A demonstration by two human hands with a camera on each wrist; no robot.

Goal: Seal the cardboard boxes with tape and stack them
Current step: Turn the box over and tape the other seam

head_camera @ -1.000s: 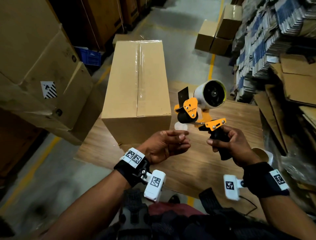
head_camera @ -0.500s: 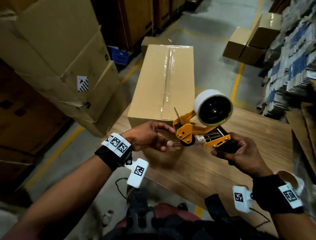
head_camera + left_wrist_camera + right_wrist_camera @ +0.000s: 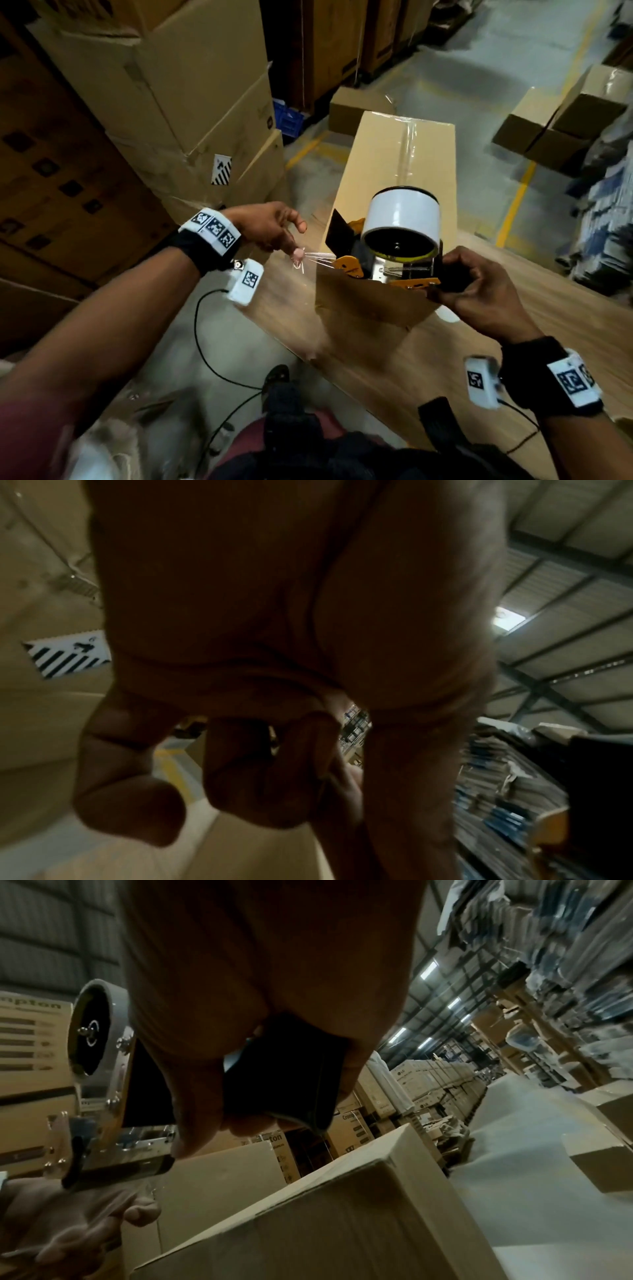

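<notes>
While the cardboard box (image 3: 394, 192) lies lengthwise on the wooden table (image 3: 548, 342), a strip of clear tape already running along its top seam, the tape dispenser (image 3: 387, 253) hangs just above the box's near end. The right hand (image 3: 479, 291) is wrapped around the dispenser's black handle, on the near right of the box; the white tape roll (image 3: 400, 216) sits on top of the orange frame. To the left of the box's near end, the left hand (image 3: 270, 226) pinches the crumpled free end of the tape (image 3: 308, 258) between thumb and fingertips, the clear strand stretched from the dispenser's mouth. Further left of the box stand tall stacked cartons (image 3: 191, 102), one with a striped label. Beyond the box to the right, smaller boxes (image 3: 561, 126) sit on the concrete floor by a yellow line.
</notes>
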